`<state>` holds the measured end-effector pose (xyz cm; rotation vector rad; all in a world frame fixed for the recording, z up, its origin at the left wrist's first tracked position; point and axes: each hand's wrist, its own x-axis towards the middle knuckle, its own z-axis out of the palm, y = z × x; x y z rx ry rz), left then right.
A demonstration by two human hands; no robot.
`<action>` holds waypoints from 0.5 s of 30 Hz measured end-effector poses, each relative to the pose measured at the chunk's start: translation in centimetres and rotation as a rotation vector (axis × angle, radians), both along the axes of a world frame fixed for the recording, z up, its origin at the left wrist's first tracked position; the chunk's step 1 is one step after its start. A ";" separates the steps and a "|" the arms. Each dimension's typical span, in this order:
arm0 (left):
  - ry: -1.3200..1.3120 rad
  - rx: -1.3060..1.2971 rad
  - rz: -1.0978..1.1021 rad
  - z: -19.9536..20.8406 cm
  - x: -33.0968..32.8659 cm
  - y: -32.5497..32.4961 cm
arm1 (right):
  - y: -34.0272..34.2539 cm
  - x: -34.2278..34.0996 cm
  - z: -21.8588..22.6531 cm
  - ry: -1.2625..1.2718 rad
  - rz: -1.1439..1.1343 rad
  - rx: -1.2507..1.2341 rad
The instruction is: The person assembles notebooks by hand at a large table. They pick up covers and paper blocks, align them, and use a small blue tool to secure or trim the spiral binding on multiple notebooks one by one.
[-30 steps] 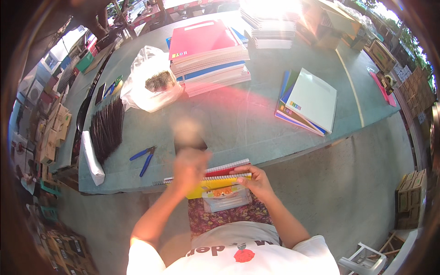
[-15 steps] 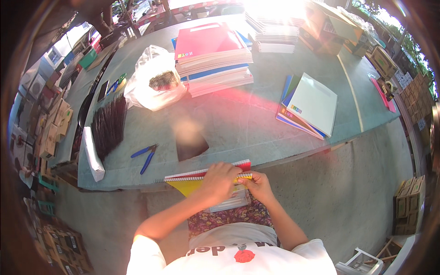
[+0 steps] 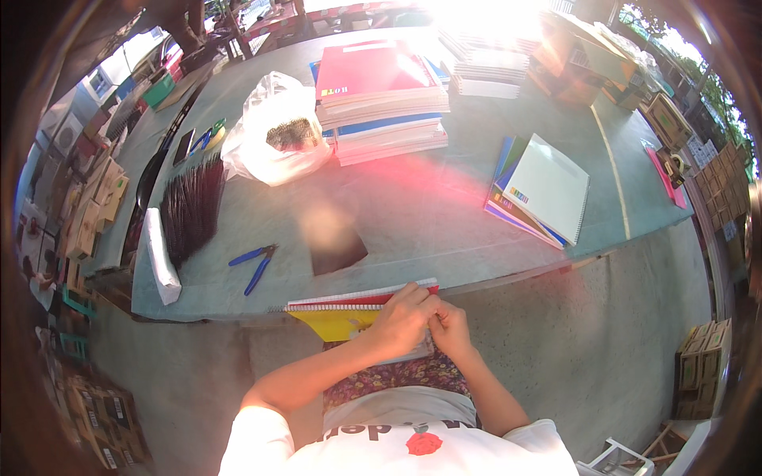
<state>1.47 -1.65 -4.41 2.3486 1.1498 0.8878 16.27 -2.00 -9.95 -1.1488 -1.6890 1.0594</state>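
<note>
A spiral notebook (image 3: 333,324) with a yellow cover rests at the table's near edge, its bound edge turned up and its pages and a red cover leaning behind. A length of wire coil (image 3: 276,309) sticks out past its left end. My left hand (image 3: 403,319) is closed over the right part of the bound edge. Against it, my right hand (image 3: 451,327) pinches at the notebook's right end; its fingertips are partly hidden. Blue-handled pliers (image 3: 255,263) lie on the table beyond the coil, beside a dark flat piece (image 3: 339,251).
A tall stack of notebooks (image 3: 381,75) stands at the back beside a white plastic bag (image 3: 274,155). Several notebooks (image 3: 548,190) lie fanned at the right. A black-bristled brush (image 3: 190,206) with a white handle is at the left. Cardboard boxes (image 3: 583,59) sit far right.
My left hand has slid slightly right along the bound edge and now meets my right hand, covering the notebook's right end. My view has shifted slightly.
</note>
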 end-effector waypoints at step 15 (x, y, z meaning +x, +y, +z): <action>0.423 -0.056 0.616 2.0 -22.4 3.0 | 1.4 1.9 3.4 0.067 0.197 -0.202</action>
